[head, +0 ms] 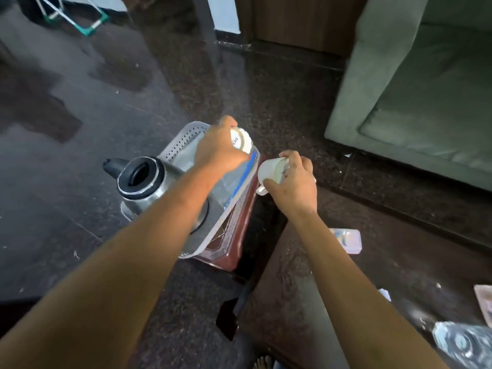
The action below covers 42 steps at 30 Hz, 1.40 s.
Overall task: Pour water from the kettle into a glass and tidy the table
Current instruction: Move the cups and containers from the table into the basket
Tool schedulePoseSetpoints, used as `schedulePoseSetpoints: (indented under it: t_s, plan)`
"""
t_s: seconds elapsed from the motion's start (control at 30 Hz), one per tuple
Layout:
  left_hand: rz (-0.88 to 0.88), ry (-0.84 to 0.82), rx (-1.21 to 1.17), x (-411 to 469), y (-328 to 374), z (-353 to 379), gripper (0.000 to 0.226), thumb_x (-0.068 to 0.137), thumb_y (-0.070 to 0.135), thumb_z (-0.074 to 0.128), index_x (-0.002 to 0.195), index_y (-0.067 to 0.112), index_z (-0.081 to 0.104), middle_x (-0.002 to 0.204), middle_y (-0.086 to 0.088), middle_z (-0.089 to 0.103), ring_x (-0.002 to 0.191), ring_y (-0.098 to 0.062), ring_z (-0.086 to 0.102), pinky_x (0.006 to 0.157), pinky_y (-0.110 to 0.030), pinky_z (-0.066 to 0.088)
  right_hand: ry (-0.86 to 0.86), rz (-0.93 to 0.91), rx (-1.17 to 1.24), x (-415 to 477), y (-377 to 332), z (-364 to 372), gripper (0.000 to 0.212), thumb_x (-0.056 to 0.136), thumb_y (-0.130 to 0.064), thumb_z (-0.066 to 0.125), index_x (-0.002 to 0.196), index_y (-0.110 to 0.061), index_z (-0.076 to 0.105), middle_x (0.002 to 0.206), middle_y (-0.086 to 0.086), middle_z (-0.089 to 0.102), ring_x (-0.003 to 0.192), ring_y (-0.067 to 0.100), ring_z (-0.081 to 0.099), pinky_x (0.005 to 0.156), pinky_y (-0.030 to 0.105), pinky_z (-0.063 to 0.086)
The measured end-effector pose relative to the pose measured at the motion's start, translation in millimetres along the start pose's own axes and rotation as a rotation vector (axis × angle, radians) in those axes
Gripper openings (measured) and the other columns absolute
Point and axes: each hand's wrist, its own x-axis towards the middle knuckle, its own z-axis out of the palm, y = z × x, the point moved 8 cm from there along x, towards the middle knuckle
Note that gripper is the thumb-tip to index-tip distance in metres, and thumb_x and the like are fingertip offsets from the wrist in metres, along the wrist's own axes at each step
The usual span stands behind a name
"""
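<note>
A grey perforated tray (186, 139) sits on a small reddish-brown stool (231, 243) on the dark stone floor (80, 115). On the tray's left part stands a steel kettle (149, 190) with a black lid opening and a black spout pointing away from the tray. The left hand (218, 147) reaches over the tray's far end, its fingers (226, 123) closed round a white cup (241, 139) tipped on its side with printed lettering showing. Just to the right of the tray, off its edge, the right hand (290, 182) grips a second white mug (274, 171), also tilted, its handle at the bottom. Well to the right of the tray stands a green sofa (415, 89). Near the right forearm, a blurred clear plastic packet (346, 239) lies on a dark bench (346, 275).
</note>
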Motion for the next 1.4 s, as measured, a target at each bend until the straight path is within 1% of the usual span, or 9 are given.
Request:
schedulePoseSetpoints:
  t_s: [0.23, 0.37, 0.53, 0.63, 0.8, 0.97, 1.07, 1.23, 1.4]
  plan:
    - [0.046, -0.278, 0.291, 40, -21, -48, 0.065, 0.057, 0.023, 0.083, 0.113, 0.027, 0.05, 0.105, -0.004, 0.061, 0.087, -0.024, 0.055, 0.068, -0.028, 0.041, -0.163, -0.111, -0.012, 36, -55, 37, 0.062, 0.072, -0.025, 0.067, 0.128, -0.028, 0.039, 0.135, 0.003, 0.036, 0.109, 0.028, 0.051, 0.087, 0.037, 0.047]
    - [0.06, -0.349, 0.36, 44, -52, -61, 0.07, 0.057, 0.019, 0.084, 0.117, 0.026, 0.048, 0.106, -0.005, 0.059, 0.087, -0.023, 0.053, 0.07, -0.029, 0.042, -0.241, -0.146, -0.049, 40, -70, 67, 0.064, 0.072, -0.024, 0.067, 0.129, -0.024, 0.038, 0.135, 0.005, 0.036, 0.109, 0.03, 0.052, 0.089, 0.04, 0.047]
    - [0.15, -0.388, 0.414, 52, -84, -71, 0.07, 0.058, 0.018, 0.085, 0.119, 0.025, 0.05, 0.103, 0.0, 0.056, 0.087, -0.02, 0.051, 0.071, -0.028, 0.038, -0.335, -0.182, -0.07, 36, -78, 107, 0.064, 0.073, -0.017, 0.067, 0.13, -0.024, 0.039, 0.137, 0.006, 0.033, 0.108, 0.03, 0.053, 0.085, 0.036, 0.046]
    - [0.202, -0.416, 0.404, 58, -99, -71, 0.068, 0.058, 0.017, 0.084, 0.116, 0.027, 0.051, 0.104, 0.001, 0.06, 0.09, -0.02, 0.055, 0.075, -0.031, 0.045, -0.366, -0.18, -0.105, 36, -82, 129, 0.063, 0.075, -0.014, 0.066, 0.131, -0.026, 0.038, 0.138, 0.007, 0.031, 0.108, 0.032, 0.055, 0.088, 0.038, 0.048]
    - [0.255, -0.436, 0.382, 77, -127, -62, 0.067, 0.058, 0.019, 0.081, 0.115, 0.033, 0.049, 0.106, 0.002, 0.062, 0.094, -0.02, 0.057, 0.081, -0.034, 0.048, -0.392, -0.178, -0.193, 44, -94, 161, 0.065, 0.075, -0.012, 0.069, 0.129, -0.028, 0.038, 0.137, 0.009, 0.034, 0.113, 0.034, 0.051, 0.091, 0.04, 0.046]
    - [0.35, -0.522, 0.396, 93, -149, -40, 0.07, 0.057, 0.023, 0.081, 0.117, 0.037, 0.048, 0.108, 0.006, 0.055, 0.094, -0.015, 0.05, 0.074, -0.029, 0.041, -0.388, -0.144, -0.266, 59, -96, 184, 0.065, 0.072, -0.011, 0.072, 0.126, -0.029, 0.041, 0.13, 0.007, 0.039, 0.109, 0.031, 0.053, 0.09, 0.037, 0.046]
    - [0.384, -0.553, 0.396, 100, -164, -28, 0.066, 0.059, 0.028, 0.081, 0.116, 0.034, 0.049, 0.11, 0.002, 0.059, 0.097, -0.02, 0.055, 0.08, -0.032, 0.047, -0.394, -0.097, -0.315, 63, -87, 195, 0.067, 0.071, -0.012, 0.074, 0.127, -0.03, 0.041, 0.132, 0.006, 0.039, 0.115, 0.029, 0.049, 0.091, 0.038, 0.046]
    - [0.395, -0.615, 0.41, 103, -182, -1, 0.058, 0.067, 0.029, 0.077, 0.119, 0.03, 0.05, 0.121, -0.005, 0.058, 0.104, -0.025, 0.056, 0.085, -0.033, 0.047, -0.406, -0.059, -0.367, 56, -71, 207, 0.069, 0.071, -0.011, 0.075, 0.128, -0.031, 0.041, 0.132, 0.003, 0.039, 0.114, 0.03, 0.049, 0.09, 0.039, 0.047]
    - [0.421, -0.669, 0.423, 109, -184, 10, 0.059, 0.069, 0.029, 0.076, 0.122, 0.026, 0.049, 0.121, -0.006, 0.057, 0.108, -0.024, 0.054, 0.088, -0.035, 0.047, -0.396, -0.045, -0.364, 57, -67, 215, 0.068, 0.072, -0.011, 0.075, 0.128, -0.03, 0.042, 0.133, 0.003, 0.039, 0.117, 0.031, 0.047, 0.093, 0.041, 0.046]
